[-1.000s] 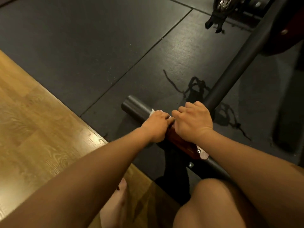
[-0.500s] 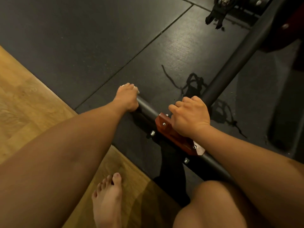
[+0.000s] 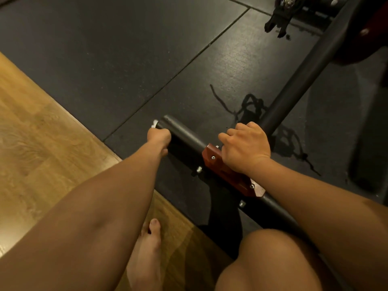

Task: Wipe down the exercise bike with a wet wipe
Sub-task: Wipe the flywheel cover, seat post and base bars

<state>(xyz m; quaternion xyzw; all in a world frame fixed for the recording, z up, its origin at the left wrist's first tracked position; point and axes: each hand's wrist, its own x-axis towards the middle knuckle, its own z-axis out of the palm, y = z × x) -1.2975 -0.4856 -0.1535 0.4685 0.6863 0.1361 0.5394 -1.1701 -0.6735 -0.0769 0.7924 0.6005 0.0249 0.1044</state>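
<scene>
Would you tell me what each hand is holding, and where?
The left hand holds a wet wipe against the black bar near its end; the right hand grips that bar at the red bracket.

We find no word, number or brand mark that we can read. The red bracket (image 3: 228, 172) under our right hand (image 3: 244, 148) shows only screw heads (its face is dim), the dark bar (image 3: 185, 134) beside our left hand (image 3: 158, 137) looks plain, and the wet wipe (image 3: 155, 123) peeking past that hand looks blank.
</scene>
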